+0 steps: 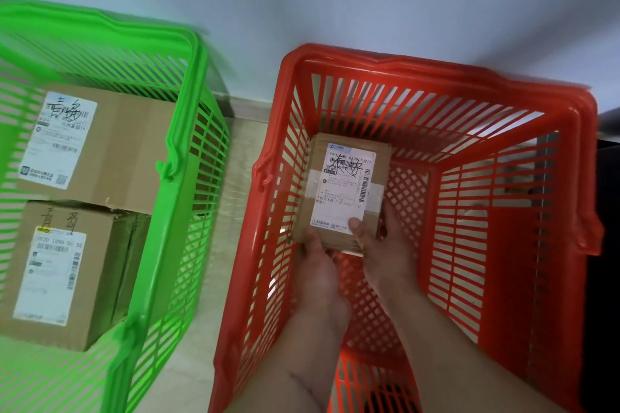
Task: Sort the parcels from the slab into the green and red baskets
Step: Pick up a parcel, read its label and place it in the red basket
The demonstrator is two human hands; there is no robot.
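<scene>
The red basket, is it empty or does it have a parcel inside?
Not empty: one parcel is inside the red basket, held by both hands.

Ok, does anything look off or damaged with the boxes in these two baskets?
Nothing stands out. Two taped parcels lie label-up in the green basket. Both hands hold a third parcel inside the red basket; it looks intact.

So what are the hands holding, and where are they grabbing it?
A small cardboard parcel, inside the red basket. The left hand and right hand grip its near end, thumbs on top by the label.
</scene>
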